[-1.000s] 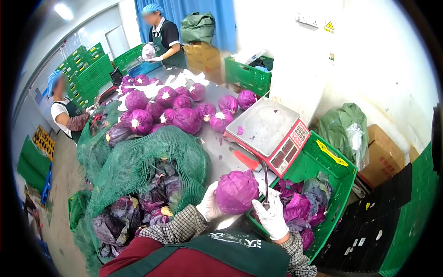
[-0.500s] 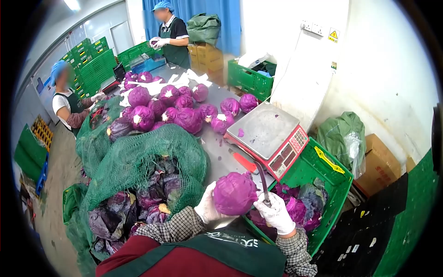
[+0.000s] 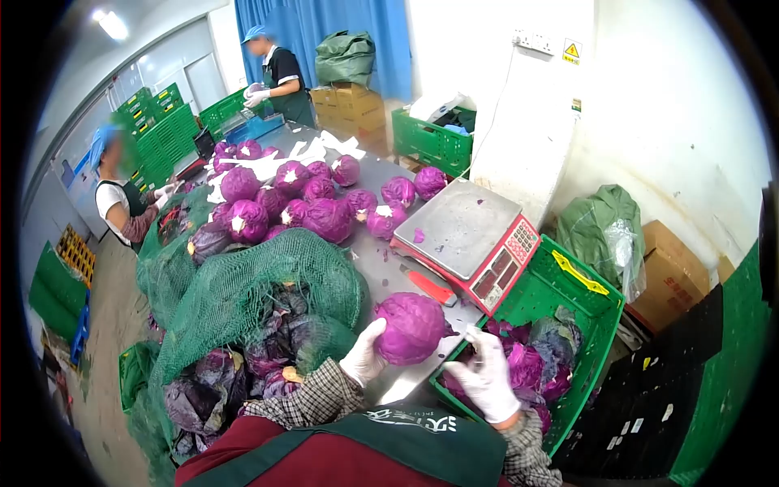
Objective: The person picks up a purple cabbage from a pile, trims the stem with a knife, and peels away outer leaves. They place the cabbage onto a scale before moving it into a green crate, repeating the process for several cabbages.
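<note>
My left hand (image 3: 364,355), in a white glove, holds a trimmed purple cabbage (image 3: 411,326) just above the steel table's near edge. My right hand (image 3: 488,375), also gloved, hangs lower, to the cabbage's right, over the green crate (image 3: 581,281) of purple leaf trimmings. Its back faces me. The knife it held earlier is not visible, and I cannot tell what its fingers close on.
A red-and-steel scale (image 3: 471,239) sits beyond the cabbage, with a red-handled tool (image 3: 431,286) beside it. A green net sack (image 3: 260,292) of cabbages lies to the left, and trimmed cabbages (image 3: 308,203) are piled further back. Two other people (image 3: 122,199) (image 3: 276,69) work along the table.
My right hand has dropped from beside the cabbage down toward the crate, and the upright knife blade is gone from sight. The cabbage has shifted slightly up and right.
</note>
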Demonstrator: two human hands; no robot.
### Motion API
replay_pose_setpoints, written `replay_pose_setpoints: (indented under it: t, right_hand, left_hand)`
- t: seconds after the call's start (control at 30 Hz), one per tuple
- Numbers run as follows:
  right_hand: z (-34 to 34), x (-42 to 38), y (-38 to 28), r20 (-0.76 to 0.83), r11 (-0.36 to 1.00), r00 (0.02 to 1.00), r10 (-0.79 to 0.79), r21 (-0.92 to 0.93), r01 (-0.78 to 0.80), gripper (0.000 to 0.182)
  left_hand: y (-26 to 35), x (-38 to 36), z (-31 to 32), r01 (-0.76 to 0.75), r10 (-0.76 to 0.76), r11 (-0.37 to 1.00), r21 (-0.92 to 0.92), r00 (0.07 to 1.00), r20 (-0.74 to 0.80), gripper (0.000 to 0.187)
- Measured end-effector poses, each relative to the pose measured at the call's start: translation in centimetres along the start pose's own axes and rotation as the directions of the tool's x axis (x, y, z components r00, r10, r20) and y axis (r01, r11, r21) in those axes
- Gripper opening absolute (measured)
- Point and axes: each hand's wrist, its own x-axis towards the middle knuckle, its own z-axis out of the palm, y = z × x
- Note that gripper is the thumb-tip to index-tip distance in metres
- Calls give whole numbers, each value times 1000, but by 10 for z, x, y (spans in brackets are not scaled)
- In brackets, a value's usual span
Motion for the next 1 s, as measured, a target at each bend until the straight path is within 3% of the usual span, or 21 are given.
replay_pose_setpoints:
  t: [0.03, 0.1, 0.13, 0.23, 0.27, 0.37, 0.4, 0.5, 0.63, 0.67, 0.8, 0.83, 0.87, 0.97, 1.0]
  right_hand:
    - [13, 8, -10, -66, 975, 975, -214, -69, 209, 78]
    - [28, 14, -17, -83, 929, 938, -337, -189, 317, 80]
    - [29, 14, -13, -68, 958, 957, -281, -80, 276, 77]
    - [21, 14, -11, 47, 953, 957, -287, -87, 290, 55]
    - [17, 16, -14, 8, 934, 937, -349, -71, 349, 47]
    - [20, 13, 2, -5, 940, 943, -334, -73, 332, 43]
    - [16, 13, -12, -14, 975, 976, -218, 24, 219, 37]
    - [11, 19, -40, 59, 973, 974, -217, -64, 221, 30]
    - [12, 18, -23, 144, 962, 955, -258, -55, 268, 24]
    - [15, 16, -20, 129, 946, 942, -310, -57, 319, 24]
    - [10, 18, -11, -99, 956, 953, -287, -88, 279, 25]
    - [3, 20, -14, -110, 983, 977, -182, -51, 178, 22]
    - [-5, 27, -20, -123, 975, 971, -205, -114, 191, 21]
    - [-16, 52, -26, -204, 970, 959, -196, -183, 159, 19]
    - [-18, 61, -20, -247, 965, 947, -207, -211, 156, 18]
  left_hand:
    - [-2, 1, 2, -17, 16, 999, 47, 1000, 21, 77]
    - [-3, -5, 6, -27, 36, 991, 131, 997, -66, 72]
    - [-2, -5, 3, -44, 52, 990, 132, 997, -57, 69]
    - [8, -9, 1, -46, 70, 979, 197, 991, -115, 64]
    - [9, -10, 2, -39, 72, 973, 225, 987, -143, 63]
    - [0, -8, -8, -31, 112, 941, 336, 968, -226, 64]
    - [0, -10, 1, -24, 113, 944, 329, 961, -254, 66]
    - [3, -17, 26, -62, 178, 897, 438, 957, -228, 67]
    - [5, -11, 14, -171, 271, 734, 657, 961, -53, 77]
    - [8, -11, 15, -175, 274, 683, 709, 961, -27, 87]
    - [9, -15, 12, -122, 262, 603, 789, 964, -51, 99]
    - [11, -17, 15, -104, 244, 588, 802, 968, -53, 102]
    - [11, -18, 17, -85, 221, 574, 814, 974, -55, 104]
    - [7, -17, 17, -33, 83, 663, 748, 996, -30, 104]
    - [3, -16, 6, -49, 66, 613, 788, 998, 11, 96]
